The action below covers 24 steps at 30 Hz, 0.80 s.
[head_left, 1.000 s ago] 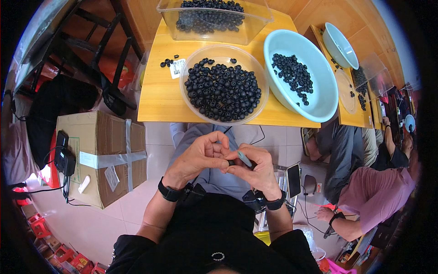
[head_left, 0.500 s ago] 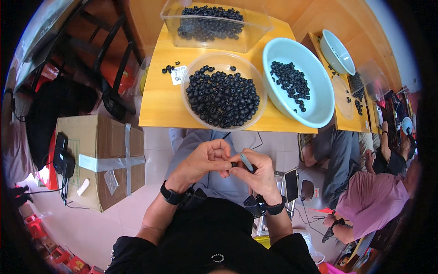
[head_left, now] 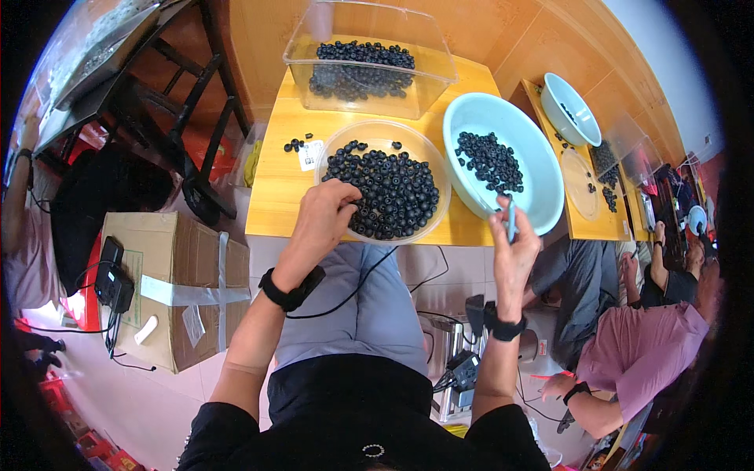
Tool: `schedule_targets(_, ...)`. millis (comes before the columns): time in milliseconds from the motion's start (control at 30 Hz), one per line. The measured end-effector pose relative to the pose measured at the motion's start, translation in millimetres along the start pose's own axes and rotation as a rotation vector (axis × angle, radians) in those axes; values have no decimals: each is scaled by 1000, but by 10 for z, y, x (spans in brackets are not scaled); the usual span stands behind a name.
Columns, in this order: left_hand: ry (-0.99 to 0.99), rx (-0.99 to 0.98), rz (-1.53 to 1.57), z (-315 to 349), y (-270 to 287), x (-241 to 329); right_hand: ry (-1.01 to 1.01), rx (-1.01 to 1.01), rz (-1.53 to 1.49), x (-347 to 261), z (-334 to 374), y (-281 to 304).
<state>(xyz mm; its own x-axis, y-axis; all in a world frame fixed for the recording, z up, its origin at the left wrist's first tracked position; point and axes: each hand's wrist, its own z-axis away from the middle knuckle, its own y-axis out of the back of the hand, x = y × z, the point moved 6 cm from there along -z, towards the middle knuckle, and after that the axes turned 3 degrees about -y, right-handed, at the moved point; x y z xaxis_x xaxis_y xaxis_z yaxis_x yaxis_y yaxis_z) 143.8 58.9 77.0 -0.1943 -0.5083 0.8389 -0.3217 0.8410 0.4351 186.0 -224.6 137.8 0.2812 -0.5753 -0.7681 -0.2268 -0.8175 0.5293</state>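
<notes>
My left hand [head_left: 323, 217] is at the near left rim of a shallow clear round dish [head_left: 378, 123]. Its fingers are bent together at the pile of small black round parts with holes [head_left: 393, 188]; what they pinch is hidden. My right hand [head_left: 514, 247] is closed around a slim blue-grey tool [head_left: 512, 221], at the near edge of a light blue basin [head_left: 543, 177]. Inside that basin lies a smaller heap of black parts [head_left: 488, 157]. A dark piece shows by the right fingertips, but I cannot tell whether it is held.
Behind the dish stands a clear plastic box [head_left: 428, 74] of black parts. A white label [head_left: 311, 155] and several loose parts [head_left: 296, 144] lie left of the dish on the yellow table [head_left: 275, 196]. A taped carton [head_left: 188, 290] stands at left. Another person [head_left: 640, 337] sits at right.
My hands were together over my lap, with a small black part between them. They have parted and moved forward, the left to the dish, the right to the basin with the tool.
</notes>
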Motion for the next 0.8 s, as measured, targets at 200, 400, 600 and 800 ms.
schedule_targets(200, -134, -166, -411, -86, -245, 69, -173, -112, -223, 272, 497, -259)
schedule_targets(400, -145, -231, -406, -88, -361, 72, -275, -159, -303, 380, 743, -450)
schedule_targets(600, -253, -199, -456, -46, -339, 112, -302, -254, -277, 410, 856, -555)
schedule_targets(800, 380, -256, 992, 164, -234, 102, -271, -326, -287, 225, 852, -558)
